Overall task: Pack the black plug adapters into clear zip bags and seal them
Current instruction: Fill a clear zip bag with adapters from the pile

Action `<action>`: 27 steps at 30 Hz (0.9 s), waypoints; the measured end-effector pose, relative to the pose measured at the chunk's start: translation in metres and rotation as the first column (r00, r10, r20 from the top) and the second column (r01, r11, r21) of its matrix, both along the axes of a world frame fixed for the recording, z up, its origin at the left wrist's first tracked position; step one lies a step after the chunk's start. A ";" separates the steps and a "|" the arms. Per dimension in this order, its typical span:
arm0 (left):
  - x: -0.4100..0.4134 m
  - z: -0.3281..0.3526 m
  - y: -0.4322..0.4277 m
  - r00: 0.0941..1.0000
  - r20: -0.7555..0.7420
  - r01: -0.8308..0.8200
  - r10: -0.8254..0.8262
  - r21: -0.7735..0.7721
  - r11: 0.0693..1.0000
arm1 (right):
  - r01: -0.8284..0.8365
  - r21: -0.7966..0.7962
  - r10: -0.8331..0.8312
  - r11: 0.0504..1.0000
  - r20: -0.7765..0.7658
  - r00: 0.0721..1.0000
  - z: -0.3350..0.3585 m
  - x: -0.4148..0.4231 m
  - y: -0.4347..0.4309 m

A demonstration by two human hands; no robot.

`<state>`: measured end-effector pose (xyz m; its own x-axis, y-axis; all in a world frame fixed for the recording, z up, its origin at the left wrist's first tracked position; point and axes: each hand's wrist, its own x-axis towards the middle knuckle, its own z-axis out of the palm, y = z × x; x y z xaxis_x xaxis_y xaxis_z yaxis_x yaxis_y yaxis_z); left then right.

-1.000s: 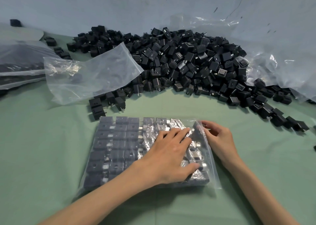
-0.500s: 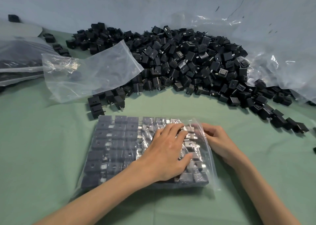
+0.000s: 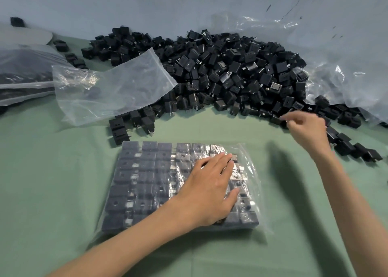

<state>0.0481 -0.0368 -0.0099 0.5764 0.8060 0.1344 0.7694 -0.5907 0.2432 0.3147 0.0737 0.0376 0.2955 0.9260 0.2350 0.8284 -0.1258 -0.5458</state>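
Note:
A clear zip bag (image 3: 147, 182) filled with neat rows of black plug adapters lies flat on the green table in front of me, its open mouth toward the right. My left hand (image 3: 210, 188) rests flat on the bag's right half, fingers straight. My right hand (image 3: 306, 129) is at the near right edge of the big loose pile of black adapters (image 3: 231, 72). Its fingers are curled, with the tips at an adapter. Motion blur hides whether they hold it.
An empty clear zip bag (image 3: 113, 87) lies at the pile's left edge. Filled bags (image 3: 23, 75) are stacked at the far left. A large crumpled plastic sheet (image 3: 346, 66) sits behind the pile on the right. Stray adapters (image 3: 357, 150) trail off to the right on the green table (image 3: 52, 182).
My right hand left the bag's open mouth and moved up and right to the pile's edge. My left hand stayed flat on the bag.

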 end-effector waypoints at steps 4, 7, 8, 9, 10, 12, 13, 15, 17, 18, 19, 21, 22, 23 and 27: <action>-0.002 0.001 0.000 1.000 -0.004 -0.001 0.001 -0.012 1.000 | 0.063 -0.321 0.041 0.945 0.306 0.951 -0.023 0.025 0.039; -0.001 0.001 0.000 1.000 -0.002 0.001 -0.001 -0.014 1.000 | 0.073 -0.279 0.009 0.957 0.284 0.959 -0.043 0.030 0.043; -0.001 0.001 0.000 1.000 -0.002 0.003 -0.003 -0.011 1.000 | 0.092 -0.272 -0.020 0.958 0.257 0.966 -0.046 0.030 0.042; -0.002 0.001 0.001 1.000 -0.001 0.005 -0.005 -0.006 1.000 | 0.110 -0.279 -0.045 0.954 0.231 0.972 -0.048 0.030 0.040; -0.002 0.001 0.001 1.000 -0.001 0.006 -0.006 -0.001 1.000 | 0.120 -0.282 -0.058 0.952 0.218 0.974 -0.048 0.030 0.036; -0.002 0.000 0.001 1.000 0.001 0.006 -0.006 0.004 1.000 | 0.072 -0.235 -0.024 0.969 0.202 0.979 -0.043 0.026 0.024; -0.002 0.000 0.001 1.000 0.001 0.007 -0.007 0.002 1.000 | 0.006 -0.205 0.026 0.979 0.154 0.988 -0.039 0.021 0.015; -0.003 0.000 0.002 1.000 0.000 0.011 -0.011 -0.011 1.000 | -0.184 -0.168 0.176 0.968 -0.063 0.982 -0.031 0.009 -0.006; -0.003 0.000 0.002 1.000 0.005 0.010 -0.010 -0.014 1.000 | -0.381 -0.173 0.321 0.908 -0.297 0.899 -0.027 -0.006 -0.032; -0.002 -0.001 0.002 1.000 0.006 0.009 -0.009 -0.011 1.000 | -0.461 -0.198 0.361 0.865 -0.391 0.847 -0.026 -0.013 -0.044; -0.002 -0.001 0.002 1.000 0.004 0.008 -0.008 -0.008 1.000 | -0.533 -0.226 0.381 0.815 -0.484 0.788 -0.026 -0.020 -0.055; -0.002 -0.001 0.002 1.000 0.006 0.009 -0.009 -0.007 1.000 | -0.638 -0.234 0.393 0.733 -0.619 0.679 -0.028 -0.031 -0.070; -0.002 0.000 0.002 1.000 0.011 0.012 -0.011 -0.011 1.000 | -0.655 -0.212 0.405 0.726 -0.638 0.655 -0.029 -0.037 -0.074; -0.002 0.000 0.003 1.000 0.018 0.014 -0.014 -0.018 1.000 | -0.647 -0.183 0.414 0.740 -0.634 0.653 -0.030 -0.043 -0.075; -0.002 0.010 0.009 0.999 0.028 0.017 -0.015 -0.093 0.995 | -0.495 -0.058 0.390 0.867 -0.539 0.747 -0.036 -0.062 -0.078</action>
<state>0.0464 -0.0281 -0.0003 0.5863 0.8066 0.0750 0.7524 -0.5764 0.3189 0.2523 -0.0041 0.0015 -0.1333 0.9910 -0.0156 0.4384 0.0448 -0.8976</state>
